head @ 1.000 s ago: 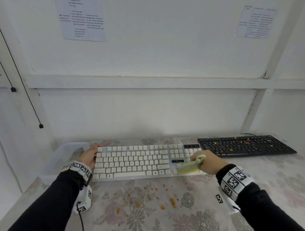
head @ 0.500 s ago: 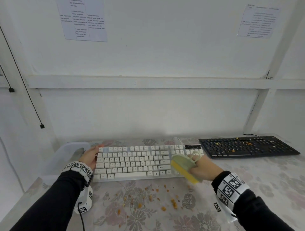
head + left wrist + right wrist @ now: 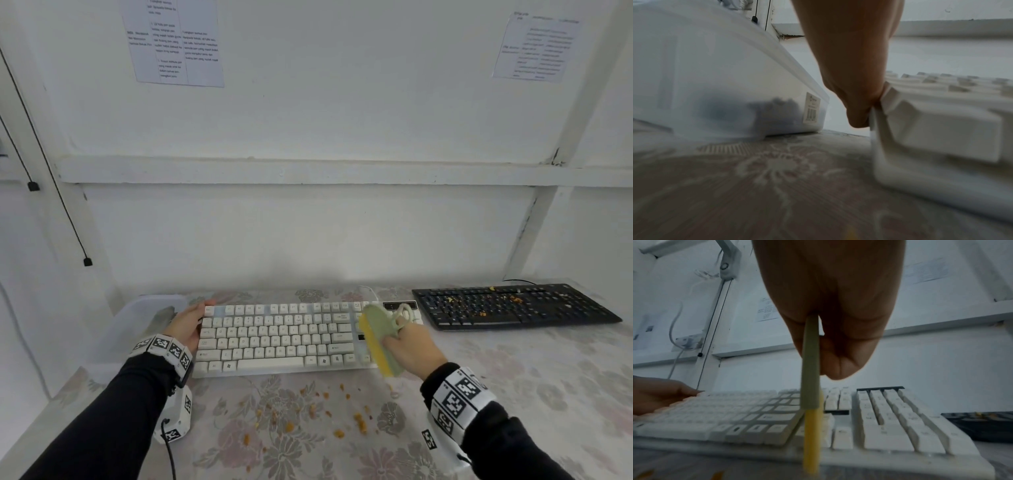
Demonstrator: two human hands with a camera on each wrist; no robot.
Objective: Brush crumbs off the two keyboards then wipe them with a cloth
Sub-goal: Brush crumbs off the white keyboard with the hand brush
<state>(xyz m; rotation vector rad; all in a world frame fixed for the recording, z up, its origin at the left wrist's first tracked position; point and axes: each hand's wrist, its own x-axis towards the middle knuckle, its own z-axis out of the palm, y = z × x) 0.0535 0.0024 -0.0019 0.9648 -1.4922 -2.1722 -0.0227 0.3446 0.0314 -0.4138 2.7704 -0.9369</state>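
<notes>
Swung up off the number pad since a second ago, the brush (image 3: 378, 337) now stands on edge in my right hand (image 3: 412, 346), fingers curled round it (left hand (image 3: 186, 323) flat against the white keyboard (image 3: 274, 337), bracing it), so I judge another sweep is coming.

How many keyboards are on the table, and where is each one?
2. The white keyboard lies in the middle, with the left hand at its left end and the brush over its right part. The black keyboard lies to its right, with crumbs on it.
</notes>
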